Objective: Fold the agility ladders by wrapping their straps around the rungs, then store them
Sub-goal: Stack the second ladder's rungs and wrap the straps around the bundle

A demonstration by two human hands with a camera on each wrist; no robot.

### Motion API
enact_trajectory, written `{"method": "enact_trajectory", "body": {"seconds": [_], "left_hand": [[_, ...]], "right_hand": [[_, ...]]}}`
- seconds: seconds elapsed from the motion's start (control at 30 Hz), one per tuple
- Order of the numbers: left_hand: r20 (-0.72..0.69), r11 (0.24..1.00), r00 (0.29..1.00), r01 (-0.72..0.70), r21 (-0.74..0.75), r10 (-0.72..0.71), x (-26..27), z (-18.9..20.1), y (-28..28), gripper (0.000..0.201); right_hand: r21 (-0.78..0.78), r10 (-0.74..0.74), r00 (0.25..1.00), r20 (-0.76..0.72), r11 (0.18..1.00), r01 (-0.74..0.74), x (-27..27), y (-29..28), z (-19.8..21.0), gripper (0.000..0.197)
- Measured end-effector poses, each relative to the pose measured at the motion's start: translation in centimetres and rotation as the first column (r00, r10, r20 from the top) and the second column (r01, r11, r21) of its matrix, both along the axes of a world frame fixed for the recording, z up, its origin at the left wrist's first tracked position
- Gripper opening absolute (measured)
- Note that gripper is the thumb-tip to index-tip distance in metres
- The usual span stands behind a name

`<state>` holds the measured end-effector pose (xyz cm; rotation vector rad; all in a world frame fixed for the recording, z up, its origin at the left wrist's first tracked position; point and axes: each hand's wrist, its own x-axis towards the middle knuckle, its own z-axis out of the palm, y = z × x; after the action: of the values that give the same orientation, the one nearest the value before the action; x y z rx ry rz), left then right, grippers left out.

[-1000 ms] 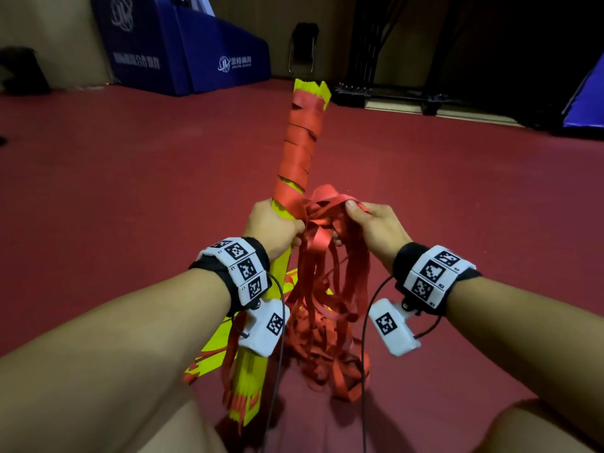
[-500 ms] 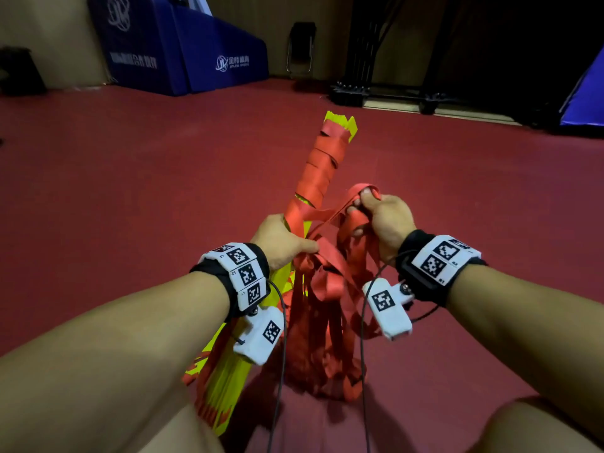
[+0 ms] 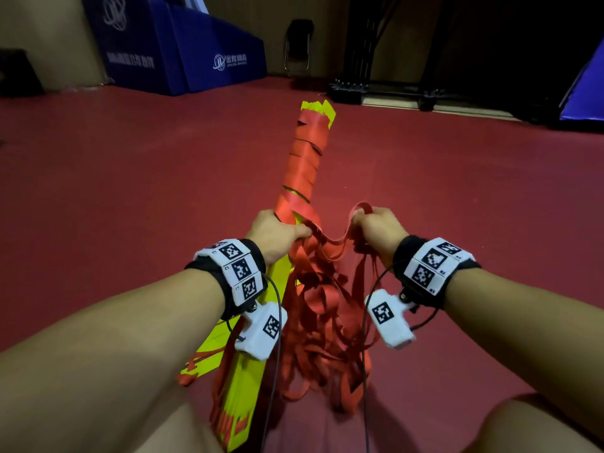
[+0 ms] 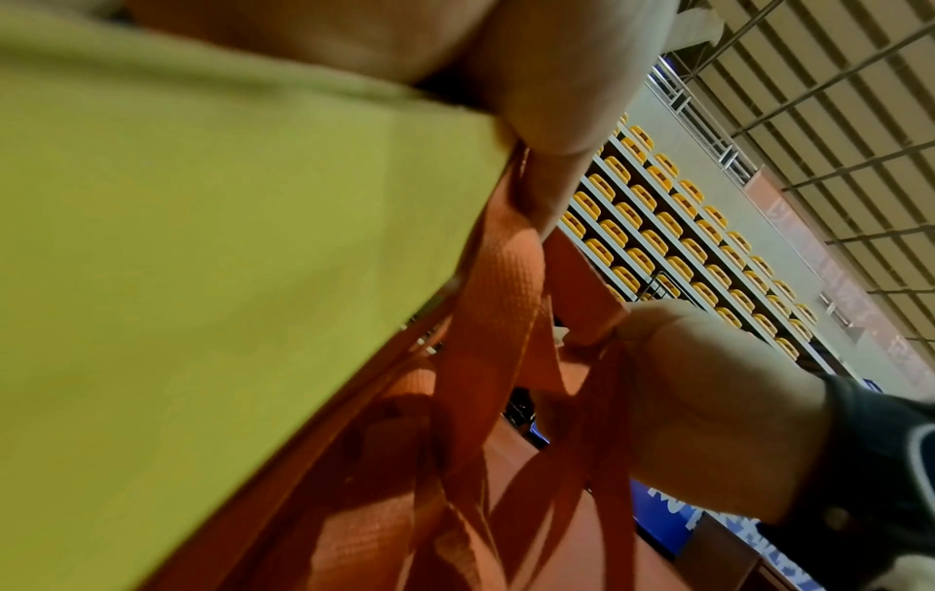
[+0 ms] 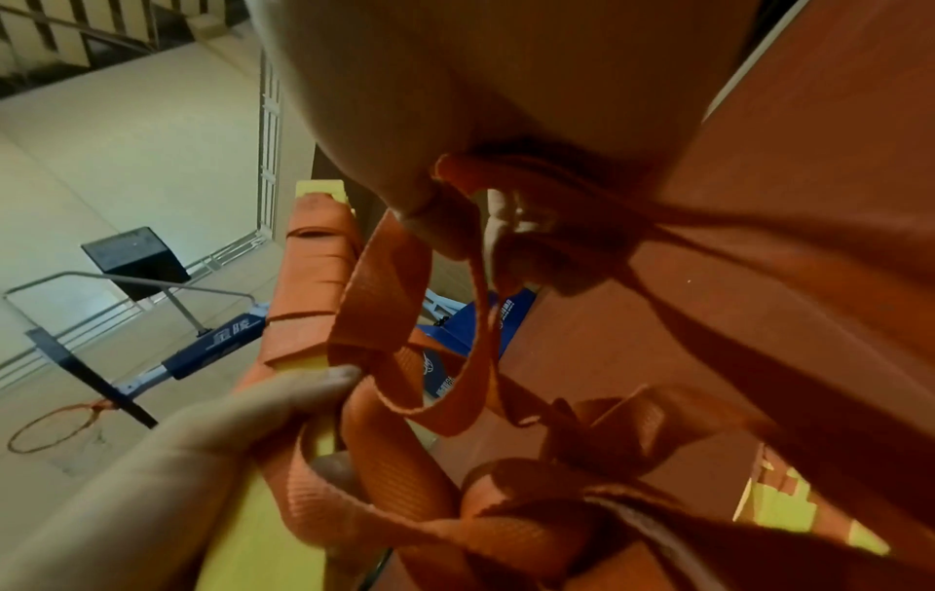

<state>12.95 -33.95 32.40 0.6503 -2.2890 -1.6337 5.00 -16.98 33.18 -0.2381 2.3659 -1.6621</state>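
Note:
A bundle of yellow rungs [image 3: 251,380] [image 4: 202,260] [image 5: 283,540] stands nearly upright before me, its upper half wound in red strap [image 3: 305,161] [image 5: 314,280]. My left hand [image 3: 276,232] [image 5: 212,432] grips the bundle at its middle, thumb over a strap. To its right my right hand [image 3: 376,225] [image 4: 708,400] pinches a loop of strap [image 3: 361,207] [image 5: 400,288] held up beside the bundle. A thick tangle of loose red straps [image 3: 323,325] [image 4: 486,360] hangs below both hands down to the floor.
The red sports floor [image 3: 130,178] spreads all around. Blue padded mats [image 3: 183,50] stand at the back left, a folding chair [image 3: 297,47] and a black wheeled stand base [image 3: 376,89] at the back middle. My bare knees fill the bottom corners.
The bundle swung from tilted right back towards upright. My right hand moved right, away from the bundle, drawing the strap loop out with it. My left hand kept its grip.

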Motion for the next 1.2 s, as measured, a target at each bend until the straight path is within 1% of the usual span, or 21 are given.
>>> {"method": "enact_trajectory", "body": {"seconds": [0.07, 0.13, 0.2, 0.23, 0.3, 0.37, 0.43, 0.47, 0.53, 0.57, 0.63, 0.7, 0.73, 0.77, 0.87, 0.9, 0.97, 1.03, 1.07, 1.1, 1.2], "left_hand": [[-0.007, 1.000, 1.000, 0.016, 0.023, -0.016, 0.1, 0.1, 0.3, 0.010], [-0.015, 0.998, 1.000, 0.020, 0.053, -0.020, 0.2, 0.1, 0.5, 0.012], [-0.014, 0.998, 1.000, 0.006, 0.062, -0.005, 0.2, 0.1, 0.4, 0.012], [-0.012, 0.998, 1.000, -0.006, 0.064, 0.007, 0.2, 0.0, 0.3, 0.013], [-0.003, 0.997, 0.999, -0.037, 0.062, 0.037, 0.1, -0.1, 0.1, 0.018], [0.004, 0.996, 0.998, -0.064, 0.065, 0.064, 0.1, -0.1, 0.0, 0.027], [0.010, 0.994, 0.998, -0.067, 0.084, 0.066, 0.2, 0.1, 0.0, 0.029], [0.011, 0.993, 0.998, -0.064, 0.095, 0.063, 0.2, 0.1, 0.0, 0.029], [0.013, 0.992, 0.999, -0.049, 0.117, 0.048, 0.3, 0.2, 0.0, 0.031], [0.009, 0.992, 0.999, -0.034, 0.123, 0.033, 0.4, 0.1, 0.0, 0.030], [-0.005, 0.992, 1.000, 0.016, 0.128, -0.016, 0.7, 0.4, 0.2, 0.033], [-0.026, 0.988, 0.998, 0.067, 0.139, -0.064, 0.9, 0.4, 0.4, 0.059], [-0.023, 0.986, 0.996, 0.089, 0.143, -0.087, 0.8, 0.2, 0.5, 0.069], [-0.021, 0.982, 0.993, 0.120, 0.145, -0.118, 0.8, 0.1, 0.5, 0.070], [-0.027, 0.959, 0.975, 0.223, 0.174, -0.221, 1.4, 0.4, 1.0, 0.046], [-0.033, 0.953, 0.970, 0.243, 0.181, -0.241, 1.4, 0.4, 1.0, 0.045], [-0.043, 0.956, 0.971, 0.241, 0.168, -0.237, 1.2, 0.2, 0.8, 0.053], [-0.032, 0.977, 0.986, 0.164, 0.133, -0.161, 0.8, -0.2, 0.4, 0.056], [-0.018, 0.985, 0.993, 0.115, 0.130, -0.114, 0.5, -0.5, 0.1, 0.060], [-0.003, 0.988, 0.997, 0.077, 0.133, -0.077, 0.4, -0.5, -0.1, 0.059], [0.031, 0.994, 0.999, -0.025, 0.110, 0.021, 0.1, -0.4, -0.5, 0.031]], "right_hand": [[0.165, 0.034, 0.997, -0.071, 0.986, -0.022, -0.5, 0.1, -0.4, 0.024], [0.218, 0.071, 0.993, -0.090, 0.975, -0.050, -0.2, 0.2, -0.4, 0.009], [0.060, 0.085, 0.993, -0.082, 0.995, -0.080, 0.3, -0.1, -0.1, 0.045], [-0.059, 0.110, 0.991, -0.077, 0.992, -0.115, 0.5, -0.4, 0.1, 0.052], [-0.193, 0.187, 0.978, -0.088, 0.960, -0.201, 0.9, -0.8, 0.4, 0.061], [-0.225, 0.267, 0.959, -0.098, 0.932, -0.283, 1.4, -0.9, 0.6, 0.065], [-0.265, 0.342, 0.936, -0.085, 0.898, -0.353, 1.6, -0.7, 0.6, 0.068], [-0.292, 0.381, 0.923, -0.057, 0.878, -0.380, 1.7, -0.6, 0.7, 0.066], [-0.320, 0.439, 0.897, 0.056, 0.859, -0.400, 1.8, -0.6, 1.0, 0.052], [-0.267, 0.439, 0.894, 0.095, 0.876, -0.402, 1.7, -0.7, 0.9, 0.047], [-0.060, 0.432, 0.900, 0.063, 0.901, -0.429, 1.5, -0.7, 0.4, 0.043], [0.128, 0.506, 0.862, -0.012, 0.856, -0.501, 1.4, -0.7, -0.3, 0.033], [0.207, 0.542, 0.840, -0.025, 0.825, -0.526, 1.5, -0.7, -0.6, 0.033], [0.269, 0.567, 0.823, -0.034, 0.798, -0.539, 1.5, -0.7, -0.8, 0.035], [0.444, 0.568, 0.818, -0.096, 0.760, -0.475, 1.0, -0.6, -1.0, 0.018], [0.460, 0.547, 0.830, -0.112, 0.769, -0.444, 0.8, -0.6, -1.2, 0.014], [0.383, 0.449, 0.886, -0.118, 0.843, -0.377, 0.7, -0.5, -1.1, 0.019], [0.162, 0.279, 0.957, -0.079, 0.951, -0.264, 0.7, -0.5, -0.7, 0.022], [0.045, 0.190, 0.981, -0.031, 0.981, -0.188, 0.7, -0.5, -0.3, 0.023], [-0.060, 0.112, 0.993, 0.023, 0.992, -0.110, 0.7, -0.5, 0.2, 0.023], [-0.281, -0.039, 0.982, 0.184, 0.955, 0.091, 0.6, -0.2, 1.1, 0.025]]}}
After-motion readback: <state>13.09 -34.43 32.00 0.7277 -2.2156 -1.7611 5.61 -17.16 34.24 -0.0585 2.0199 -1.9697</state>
